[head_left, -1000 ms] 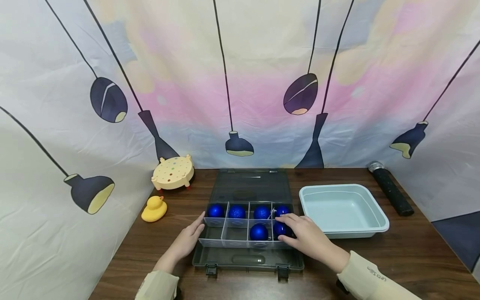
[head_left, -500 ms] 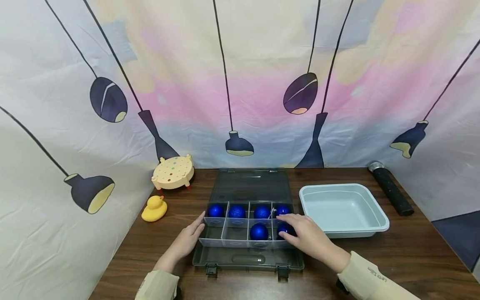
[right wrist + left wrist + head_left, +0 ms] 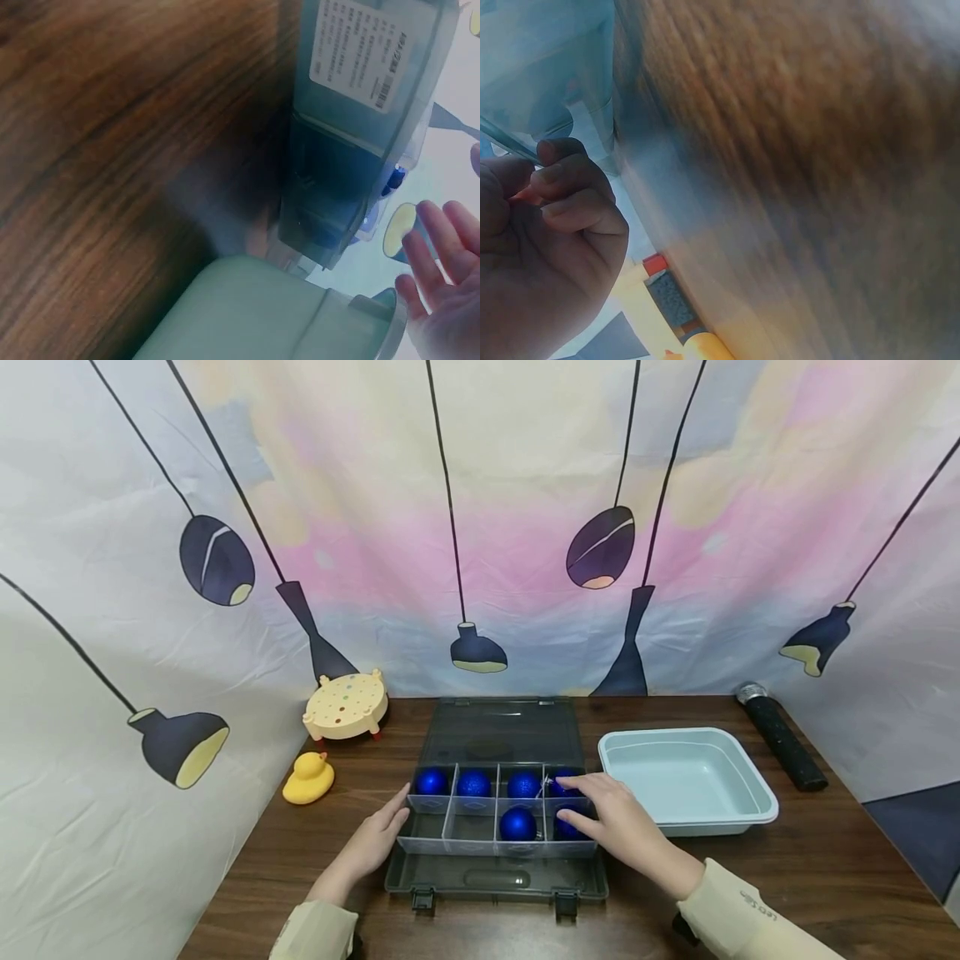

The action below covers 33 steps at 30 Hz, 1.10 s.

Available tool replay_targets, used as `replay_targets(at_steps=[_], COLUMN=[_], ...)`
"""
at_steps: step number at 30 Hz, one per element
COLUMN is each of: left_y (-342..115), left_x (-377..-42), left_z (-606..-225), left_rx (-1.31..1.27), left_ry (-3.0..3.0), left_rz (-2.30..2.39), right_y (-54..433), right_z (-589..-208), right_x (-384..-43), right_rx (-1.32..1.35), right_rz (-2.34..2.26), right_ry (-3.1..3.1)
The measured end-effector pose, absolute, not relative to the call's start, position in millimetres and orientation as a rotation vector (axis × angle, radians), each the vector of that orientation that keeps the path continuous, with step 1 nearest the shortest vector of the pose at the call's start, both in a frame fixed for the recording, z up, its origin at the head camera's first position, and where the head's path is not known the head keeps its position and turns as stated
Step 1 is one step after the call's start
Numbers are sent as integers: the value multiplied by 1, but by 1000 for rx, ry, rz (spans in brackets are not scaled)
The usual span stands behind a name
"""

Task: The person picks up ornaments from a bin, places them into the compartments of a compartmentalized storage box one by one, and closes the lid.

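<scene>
A divided plastic storage box (image 3: 471, 847) lies with its dark clear lid (image 3: 502, 731) laid back. Blue Christmas balls, such as this front-row ball (image 3: 517, 824), fill several compartments. Two front-left compartments hold no ball. My right hand (image 3: 618, 814) hovers over the right end, fingers spread and apart from the front-right blue ball (image 3: 567, 825), which it partly covers. In the right wrist view the fingers of my right hand (image 3: 446, 277) hold nothing. My left hand (image 3: 371, 842) rests against the box's left side; in the left wrist view its fingertips (image 3: 551, 174) touch the edge, loosely bent.
A light blue basin (image 3: 693, 822) stands just right of the box, close to my right forearm. Behind it lies a black microphone (image 3: 783, 739). At the left are a yellow rubber duck (image 3: 309, 778) and a cream spotted toy stool (image 3: 347, 706). A printed curtain (image 3: 517, 568) hangs behind the wooden table.
My right hand has let go of the blue ball in the front-right compartment and drawn slightly up and to the right. The left hand has stayed in place.
</scene>
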State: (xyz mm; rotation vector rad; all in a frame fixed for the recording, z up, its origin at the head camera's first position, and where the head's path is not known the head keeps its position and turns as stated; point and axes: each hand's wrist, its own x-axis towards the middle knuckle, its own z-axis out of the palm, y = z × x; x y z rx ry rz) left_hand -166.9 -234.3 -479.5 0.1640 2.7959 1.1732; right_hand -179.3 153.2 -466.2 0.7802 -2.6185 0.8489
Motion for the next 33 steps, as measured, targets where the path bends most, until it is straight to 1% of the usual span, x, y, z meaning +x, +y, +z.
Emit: replay_targets(at_steps=[6, 13, 25, 33], left_y=[-231, -230, -233, -234], left_x=[-163, -163, -168, -167], left_z=[-480, -479, -476, -476], left_rx=[167, 167, 152, 142], left_ry=[2791, 2794, 2792, 2800], left_rz=[1217, 1214, 1172, 1170], right_y=[157, 157, 155, 152], right_z=[-465, -463, -450, -455], right_x=[-187, -196, -226, -234], right_rx=[723, 760, 712, 634], right_rz=[806, 606, 400, 416], right_ry=[-2675, -2730, -2866, -2956])
